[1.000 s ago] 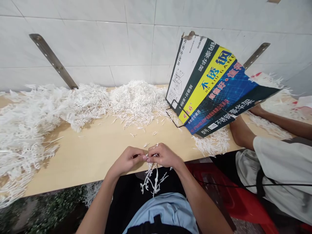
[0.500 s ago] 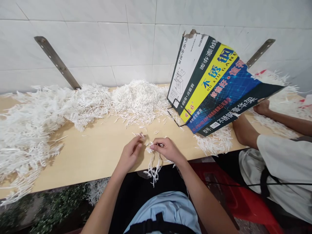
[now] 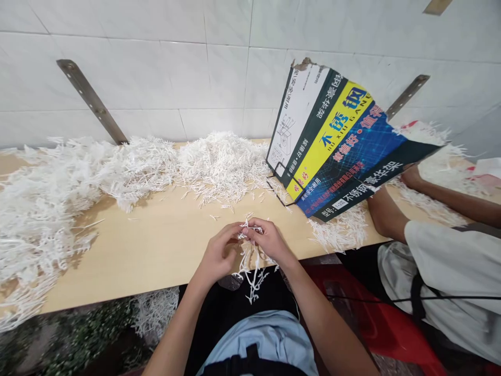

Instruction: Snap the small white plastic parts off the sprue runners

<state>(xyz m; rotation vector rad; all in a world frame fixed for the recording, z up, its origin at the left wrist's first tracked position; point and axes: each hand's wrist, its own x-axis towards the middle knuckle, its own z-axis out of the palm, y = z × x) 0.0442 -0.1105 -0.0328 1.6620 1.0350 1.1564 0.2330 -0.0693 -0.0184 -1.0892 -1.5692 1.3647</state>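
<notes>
White branching strands (image 3: 256, 277) are held in the closed grip of the right hand (image 3: 270, 243), pinched between thumb and fingers, and their lower ends hang past the front edge of the table (image 3: 148, 245). The upper ends are met by the fingertips of the left hand (image 3: 219, 253), whose grip is open, the thumb held apart.

On the printed cardboard sheet (image 3: 340, 151), "不锈钢" is printed in large blue characters on a yellow band, with "BU XIU GAN" and a partly cut letter beside it. "嫁德好", with a ® mark, is set in red on the yellow; "不锈钢豪华架" and "型号:" are read on the dark lower strip. A line drawing is shown on the white panel. The sheet is propped at a tilt by a black wire stand (image 3: 285, 196), and part of the table's right side is blocked from view by it.

Loose white pieces are heaped behind the hands (image 3: 225, 162) and along the left (image 3: 47, 214). Beyond the sheet, another person's forearm (image 3: 389, 214) is rested at the table, above a red chair (image 3: 385, 326).
</notes>
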